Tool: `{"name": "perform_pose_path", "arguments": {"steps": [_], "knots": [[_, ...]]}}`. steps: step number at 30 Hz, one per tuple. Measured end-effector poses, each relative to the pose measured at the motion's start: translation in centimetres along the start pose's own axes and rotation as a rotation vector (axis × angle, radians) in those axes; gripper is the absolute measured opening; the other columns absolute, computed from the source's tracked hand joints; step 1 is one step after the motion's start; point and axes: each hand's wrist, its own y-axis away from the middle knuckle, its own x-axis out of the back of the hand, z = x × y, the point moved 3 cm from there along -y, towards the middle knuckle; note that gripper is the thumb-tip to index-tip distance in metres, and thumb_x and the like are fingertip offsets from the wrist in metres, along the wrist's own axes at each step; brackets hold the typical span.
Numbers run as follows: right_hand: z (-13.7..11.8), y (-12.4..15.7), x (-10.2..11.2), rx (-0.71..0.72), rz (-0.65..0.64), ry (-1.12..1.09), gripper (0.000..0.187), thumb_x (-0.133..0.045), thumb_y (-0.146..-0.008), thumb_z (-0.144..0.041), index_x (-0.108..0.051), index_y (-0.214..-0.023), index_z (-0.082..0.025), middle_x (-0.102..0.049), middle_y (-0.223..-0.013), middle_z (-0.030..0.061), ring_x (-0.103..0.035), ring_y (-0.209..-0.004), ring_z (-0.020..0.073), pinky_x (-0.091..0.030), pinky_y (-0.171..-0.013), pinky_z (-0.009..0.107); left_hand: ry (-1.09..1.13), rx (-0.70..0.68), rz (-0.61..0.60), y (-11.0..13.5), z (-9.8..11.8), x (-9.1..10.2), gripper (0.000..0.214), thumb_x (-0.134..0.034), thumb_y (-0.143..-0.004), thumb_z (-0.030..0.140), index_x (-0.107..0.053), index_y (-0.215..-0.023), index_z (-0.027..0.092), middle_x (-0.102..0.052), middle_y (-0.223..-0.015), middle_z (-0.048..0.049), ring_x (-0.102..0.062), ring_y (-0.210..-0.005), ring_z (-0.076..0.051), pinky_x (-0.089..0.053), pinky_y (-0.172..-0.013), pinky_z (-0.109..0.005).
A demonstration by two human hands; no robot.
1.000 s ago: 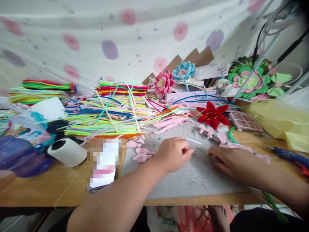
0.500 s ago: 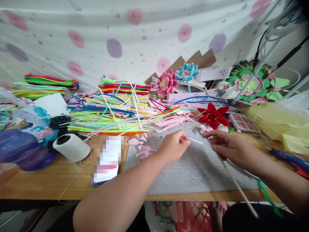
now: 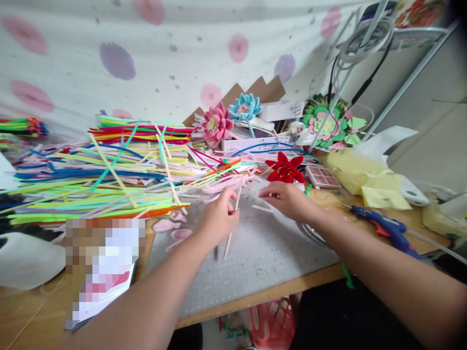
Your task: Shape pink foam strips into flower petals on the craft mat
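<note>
- Wooden stick point(image 3: 226, 247): thin and tilted, pinched in the left hand point(image 3: 219, 219); both ends project past the fingers, over the grey cutting mat point(image 3: 262, 257).
- Left hand: fingers closed on the stick, thumb pressed against forefinger.
- Right hand point(image 3: 290, 200): just right of the stick and apart from it, fingertips drawn together; whether they grip anything cannot be told.
- Red flower point(image 3: 284, 167): just beyond the right hand.
- Pipe cleaners point(image 3: 120, 180): heaped beyond and left of the left hand.
- Glue gun point(image 3: 383, 227): right of the right forearm.
</note>
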Motion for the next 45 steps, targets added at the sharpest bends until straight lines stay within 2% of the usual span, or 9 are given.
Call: {"name": "perform_pose_path", "arguments": {"steps": [6, 10, 14, 23, 28, 31, 37, 41, 45], "knots": [[1.2, 1.9, 1.6, 0.265, -0.152, 0.357, 0.022, -0.052, -0.079, -0.012, -0.069, -0.092, -0.017, -0.066, -0.093, 0.0090, -0.060, -0.090, 0.0203, -0.047, -0.081, 0.034, -0.179, -0.035, -0.039, 0.0, 0.0, -0.1, 0.015, -0.052, -0.069, 0.014, -0.052, -0.081, 0.023, -0.055, -0.055, 0.0074, -0.049, -0.051, -0.013, -0.028, -0.052, -0.024], [1.9, 2.0, 3.9, 0.123, 0.109, 0.373, 0.022, -0.050, -0.081, -0.016, -0.069, -0.094, -0.015, -0.067, -0.093, 0.0095, -0.061, -0.083, 0.0189, -0.047, -0.074, 0.030, -0.066, -0.019, -0.062, 0.1, 0.6, 0.0, 0.008, -0.052, -0.071, 0.019, -0.049, -0.078, 0.022, -0.056, -0.059, 0.0059, -0.050, -0.053, -0.012, -0.031, -0.052, -0.023], [3.8, 2.7, 7.0, -0.056, 0.349, 0.434, 0.019, -0.052, -0.079, -0.020, -0.070, -0.085, -0.016, -0.068, -0.085, 0.0071, -0.061, -0.076, 0.0185, -0.045, -0.069, 0.029, -0.220, -0.052, -0.064, 0.2, 0.9, 0.1, 0.007, -0.049, -0.073, 0.019, -0.049, -0.079, 0.023, -0.055, -0.057, 0.0062, -0.050, -0.053, -0.013, -0.029, -0.053, -0.023], [2.8, 8.7, 12.6, -0.336, 0.352, 0.276, 0.027, -0.057, -0.076, -0.039, -0.069, -0.082, -0.016, -0.065, -0.064, 0.0033, -0.055, -0.055, 0.0148, -0.040, -0.051, 0.025, -0.406, -0.070, -0.114, -0.1, 0.7, -0.1, 0.009, -0.046, -0.075, 0.022, -0.050, -0.083, 0.024, -0.057, -0.060, 0.0047, -0.051, -0.055, -0.014, -0.026, -0.052, -0.025], [1.6, 15.1, 11.0, -0.231, -0.190, 0.108, 0.026, -0.053, -0.083, -0.037, -0.070, -0.090, -0.019, -0.069, -0.087, 0.0065, -0.063, -0.078, 0.0178, -0.048, -0.070, 0.026, -0.369, -0.058, -0.133, -0.1, 0.6, -0.2, 0.008, -0.044, -0.077, 0.025, -0.050, -0.083, 0.024, -0.056, -0.058, 0.0053, -0.051, -0.054, -0.015, -0.026, -0.051, -0.024], [1.9, 17.9, 9.2, -0.261, -0.335, 0.028, 0.030, -0.051, -0.085, -0.033, -0.066, -0.108, -0.022, -0.068, -0.103, 0.0069, -0.063, -0.092, 0.0196, -0.047, -0.081, 0.028, -0.345, -0.061, -0.130, -0.1, 0.7, -0.2, 0.008, -0.044, -0.076, 0.026, -0.050, -0.082, 0.024, -0.056, -0.058, 0.0058, -0.051, -0.054, -0.015, -0.028, -0.052, -0.024], [1.5, 18.2, 6.7, -0.286, -0.349, 0.120, 0.028, -0.046, -0.087, -0.031, -0.069, -0.098, -0.020, -0.070, -0.096, 0.0062, -0.063, -0.088, 0.0189, -0.045, -0.079, 0.026, -0.297, -0.083, -0.142, 0.0, 1.0, -0.3, 0.008, -0.044, -0.075, 0.024, -0.050, -0.081, 0.023, -0.055, -0.057, 0.0062, -0.050, -0.052, -0.014, -0.029, -0.051, -0.023], [3.0, 18.5, 7.2, -0.429, -0.219, 0.341, 0.030, -0.045, -0.086, -0.032, -0.067, -0.073, -0.017, -0.067, -0.070, 0.0051, -0.060, -0.065, 0.0165, -0.042, -0.062, 0.024, -0.275, -0.091, -0.129, 0.0, 0.9, -0.3, 0.008, -0.045, -0.075, 0.023, -0.050, -0.081, 0.023, -0.054, -0.055, 0.0062, -0.050, -0.052, -0.014, -0.027, -0.051, -0.024], [5.7, 20.1, 8.6, -0.535, -0.148, 0.485, 0.029, -0.045, -0.084, -0.032, -0.066, -0.070, -0.018, -0.067, -0.068, 0.0051, -0.060, -0.064, 0.0180, -0.040, -0.059, 0.026, -0.251, -0.098, -0.105, -0.1, 0.5, -0.3, 0.008, -0.047, -0.074, 0.020, -0.051, -0.079, 0.023, -0.054, -0.054, 0.0063, -0.049, -0.051, -0.014, -0.026, -0.051, -0.024]]}}
